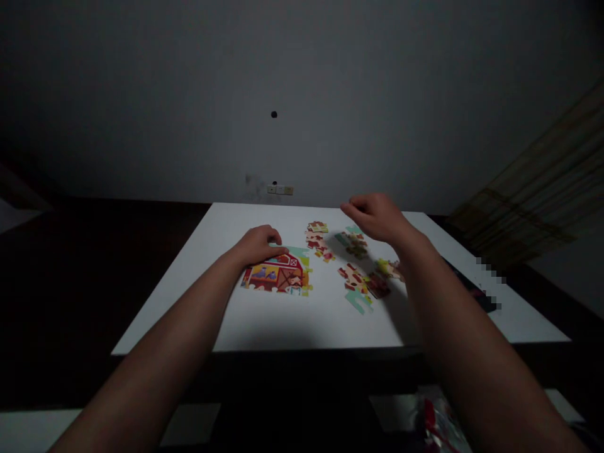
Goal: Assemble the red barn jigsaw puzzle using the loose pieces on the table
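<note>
A partly joined jigsaw puzzle [278,277] with a red barn picture lies flat on the white table [292,321]. My left hand [258,245] is at its upper left edge, fingers curled and the thumb laid along the puzzle. To the right, my right hand [375,217] is raised over the table with its fingers closed; whether a piece is in them is hidden. Below it are loose jigsaw pieces [356,244], and a nearer cluster of puzzle pieces [361,281] sits beside my right forearm. A pale green piece [359,302] lies at that cluster's near side.
More pieces [317,238] lie between my hands toward the back. A dark flat object [472,289] rests at the table's right, partly behind my forearm. Below the front edge is a shiny clear and red package [436,418]. A wall stands behind, and a curtain hangs at the right.
</note>
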The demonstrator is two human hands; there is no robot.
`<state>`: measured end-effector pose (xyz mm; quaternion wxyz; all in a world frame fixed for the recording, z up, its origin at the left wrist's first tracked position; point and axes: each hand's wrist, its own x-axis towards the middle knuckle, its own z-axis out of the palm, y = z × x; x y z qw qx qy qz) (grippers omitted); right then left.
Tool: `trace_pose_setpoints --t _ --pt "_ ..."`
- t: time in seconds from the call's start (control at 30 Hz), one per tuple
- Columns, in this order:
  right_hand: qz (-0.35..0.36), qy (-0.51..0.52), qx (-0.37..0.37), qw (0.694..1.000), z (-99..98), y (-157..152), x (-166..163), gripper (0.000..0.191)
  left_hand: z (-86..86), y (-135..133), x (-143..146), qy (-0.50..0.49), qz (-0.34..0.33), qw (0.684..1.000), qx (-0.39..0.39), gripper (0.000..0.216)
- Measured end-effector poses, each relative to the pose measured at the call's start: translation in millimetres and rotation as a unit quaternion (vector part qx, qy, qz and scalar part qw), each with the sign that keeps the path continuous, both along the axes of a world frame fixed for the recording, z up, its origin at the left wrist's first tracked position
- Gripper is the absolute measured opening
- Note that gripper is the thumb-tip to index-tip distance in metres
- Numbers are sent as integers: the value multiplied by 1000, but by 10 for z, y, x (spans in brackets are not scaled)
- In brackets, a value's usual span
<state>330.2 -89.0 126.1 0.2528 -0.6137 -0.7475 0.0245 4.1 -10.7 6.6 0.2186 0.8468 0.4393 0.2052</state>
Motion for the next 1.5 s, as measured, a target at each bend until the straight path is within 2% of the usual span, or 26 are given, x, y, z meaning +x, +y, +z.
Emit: trace_pose_setpoints --t 0.2,0.3,0.43,0.63,0.8,0.93,1.23,1.37,1.5 --pt "-75 60 0 995 -645 219 570 48 2 49 -21 -4 9 1000 -2 37" --pt "-91 53 15 994 -812 197 654 47 12 46 -19 -4 18 1000 -7 37" --pt "-93 36 46 994 -835 137 649 46 9 47 -13 5 4 1000 11 34" --pt "-61 33 9 998 -866 114 608 40 -35 80 -29 -3 -22 1000 7 35" --pt "-12 45 -12 999 -894 144 586 41 -87 107 -30 -11 -15 1000 3 34" --pt "-8 68 -23 997 -902 162 602 37 -106 127 -35 -4 -15 1000 9 35" --pt "-6 84 -28 996 -906 159 560 39 28 1 62 56 -38 995 78 43" --pt "-46 93 9 995 -913 184 620 42 25 -63 135 66 -47 992 97 64" --pt "-112 121 51 985 -915 221 744 43 -19 -15 146 123 -21 988 93 55"
